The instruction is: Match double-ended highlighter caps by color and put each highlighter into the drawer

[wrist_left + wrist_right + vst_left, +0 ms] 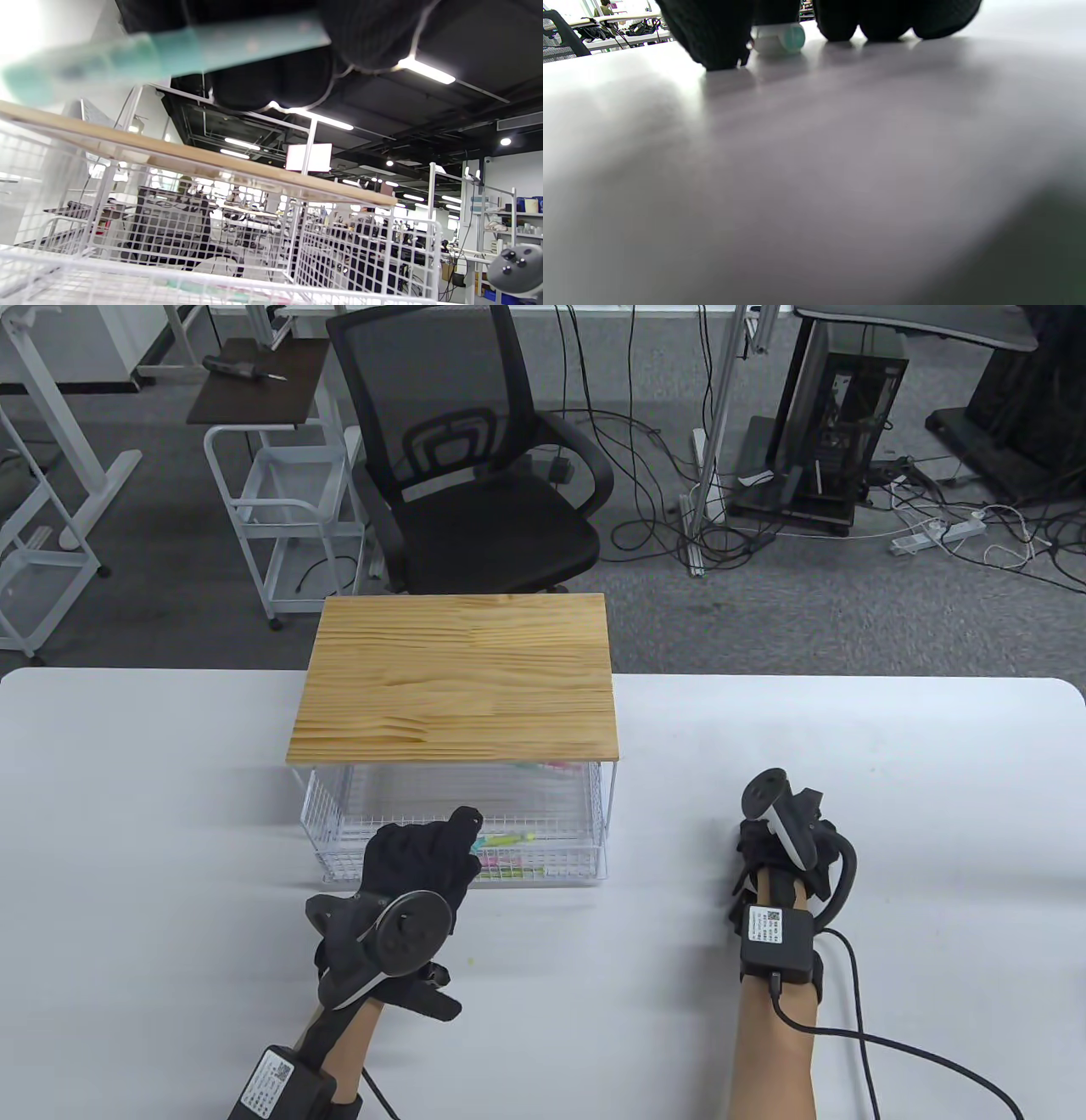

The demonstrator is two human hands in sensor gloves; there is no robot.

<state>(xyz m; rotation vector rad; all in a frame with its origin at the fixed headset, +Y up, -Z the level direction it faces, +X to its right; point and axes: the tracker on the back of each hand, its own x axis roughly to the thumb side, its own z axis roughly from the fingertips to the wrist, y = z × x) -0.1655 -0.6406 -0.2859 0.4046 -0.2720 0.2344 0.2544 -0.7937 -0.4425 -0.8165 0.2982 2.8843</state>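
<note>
White tabletop (153,831) spreads lower frame; left hand (416,865) grips teal highlighter (178,51) over wire drawer (577,848) (wood-topped); right hand (776,840) fingers' state: cannot tell.

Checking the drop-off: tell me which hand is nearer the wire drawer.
Left. The left hand is at the wire drawer, holding a teal highlighter above its front rim. The right hand rests on the table, off to the drawer's right.

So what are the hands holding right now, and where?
Left hand grips a teal highlighter along its barrel over the drawer. Right hand rests by a teal-ended piece; grip unclear.
</note>
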